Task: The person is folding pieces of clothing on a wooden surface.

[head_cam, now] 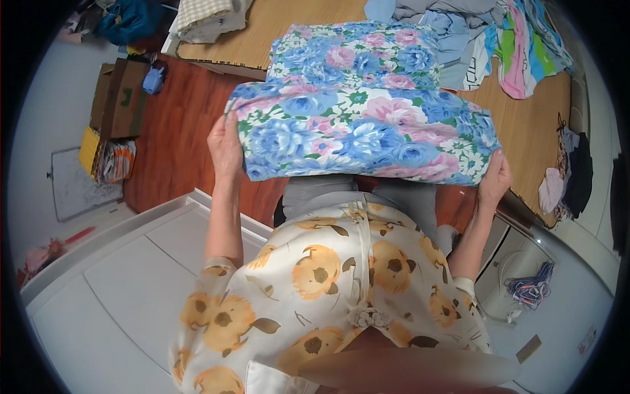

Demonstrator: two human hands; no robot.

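A floral cloth (364,133), blue, pink and white with green leaves, is stretched between my hands in front of my lap. My left hand (226,143) grips its left edge, thumb on top. At the right edge my right hand (495,175) pinches the lower corner. The far part of the same print (354,54) lies on the edge of the wooden surface; whether it is one piece with the held part, I cannot tell. The fingers under the cloth are hidden.
Beyond, a wooden surface (536,113) bears grey-blue clothes (443,29), a striped multicoloured garment (517,54), small dark garments (578,172) and folded checked fabric (204,15). Cardboard boxes (125,98) and a yellow box (90,150) stand left on the reddish wood floor (167,138). A white cabinet (118,271) is near left.
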